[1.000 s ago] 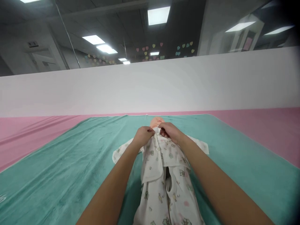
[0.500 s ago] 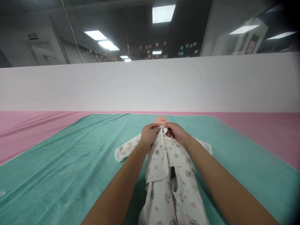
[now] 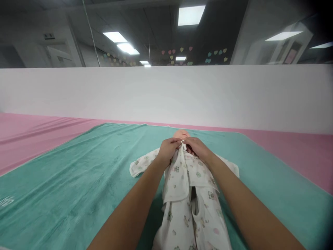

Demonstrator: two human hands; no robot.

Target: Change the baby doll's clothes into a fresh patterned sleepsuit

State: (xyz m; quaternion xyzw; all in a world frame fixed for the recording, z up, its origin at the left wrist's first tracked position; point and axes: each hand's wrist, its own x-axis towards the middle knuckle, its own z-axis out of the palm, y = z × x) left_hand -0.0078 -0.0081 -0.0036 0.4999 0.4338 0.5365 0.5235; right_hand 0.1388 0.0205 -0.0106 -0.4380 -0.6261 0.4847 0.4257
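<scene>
A baby doll (image 3: 181,133) lies on its back with its head away from me. It wears a white printed jacket (image 3: 177,178) and matching trousers (image 3: 179,222). At the neck, my left hand (image 3: 168,150) pinches the left edge of the jacket's collar. My right hand (image 3: 197,147) grips the collar's other edge, its fingertips almost meeting the left ones. Between them the white cloth is drawn up into a small peak. Below the hands the jacket's front panels overlap, and a dark gap shows between the trouser legs. The fingers hide the doll's neck.
A teal blanket (image 3: 104,166) lies under the doll, over a pink sheet (image 3: 33,128). Behind stands a white wall panel (image 3: 130,93), with glass above it showing ceiling lights and heart stickers. White lettering (image 3: 6,201) marks the blanket at far left.
The view has shifted and tilted slightly. Both hands stay at the collar; their fingertips have come closer together, and the cloth between them is bunched up more.
</scene>
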